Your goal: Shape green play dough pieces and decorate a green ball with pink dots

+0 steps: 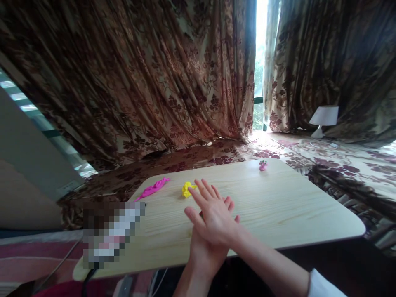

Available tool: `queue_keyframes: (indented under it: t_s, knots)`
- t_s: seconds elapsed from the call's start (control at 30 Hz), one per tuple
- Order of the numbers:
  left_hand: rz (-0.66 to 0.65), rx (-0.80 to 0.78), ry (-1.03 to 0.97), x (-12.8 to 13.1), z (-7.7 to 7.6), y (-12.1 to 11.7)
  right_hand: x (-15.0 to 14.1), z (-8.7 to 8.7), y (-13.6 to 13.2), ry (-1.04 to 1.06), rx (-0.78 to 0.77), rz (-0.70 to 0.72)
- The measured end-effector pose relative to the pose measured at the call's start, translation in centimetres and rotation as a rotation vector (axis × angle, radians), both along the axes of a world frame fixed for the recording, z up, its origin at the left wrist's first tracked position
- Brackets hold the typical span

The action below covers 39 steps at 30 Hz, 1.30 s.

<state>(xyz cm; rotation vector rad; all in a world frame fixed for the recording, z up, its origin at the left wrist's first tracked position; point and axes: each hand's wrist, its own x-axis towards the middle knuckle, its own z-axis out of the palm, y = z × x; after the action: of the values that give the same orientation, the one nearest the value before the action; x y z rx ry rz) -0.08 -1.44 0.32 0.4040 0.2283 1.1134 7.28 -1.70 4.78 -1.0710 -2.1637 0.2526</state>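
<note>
My right hand (pixel 215 218) lies across my left hand (pixel 204 251), palm toward palm, over the near middle of the table. The right fingers are stretched out and spread. Of my left hand, the wrist and several extended fingertips show; its palm is covered. A tiny dark green spot shows between the palms, too small to name. Just beyond the right fingertips sits a yellow lump of modelling clay (pixel 186 189). To its left lies a long bright pink strip (pixel 154 189) that looks like modelling clay.
The pale wooden table (pixel 262 206) has rounded corners. A small pink figure (pixel 262 166) with green bits stands near its far right edge. A blurred-out object (pixel 113 235) lies at the left with a black cable. Behind are patterned curtains (pixel 185 74) and a white lamp (pixel 324 116).
</note>
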Motion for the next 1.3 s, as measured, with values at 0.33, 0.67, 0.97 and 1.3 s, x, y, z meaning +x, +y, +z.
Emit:
queue_keyframes:
  t_s: [0.33,0.67,0.97,1.3]
  knots:
    - [0.007,0.021,-0.001,-0.6,0.2,2.4,-1.6,0.1,-2.2,-0.014,0.179,0.211]
    - [0.129,0.101,-0.008,-3.7,2.7,2.0,1.0,-2.3,-1.2,-0.032,0.016,0.189]
    - [0.017,0.025,0.016,-0.6,1.1,1.3,1.1,-0.3,1.0,0.02,0.043,0.019]
    - [0.081,0.056,0.02,0.2,1.9,0.7,-0.1,1.9,1.3,0.076,0.098,-0.048]
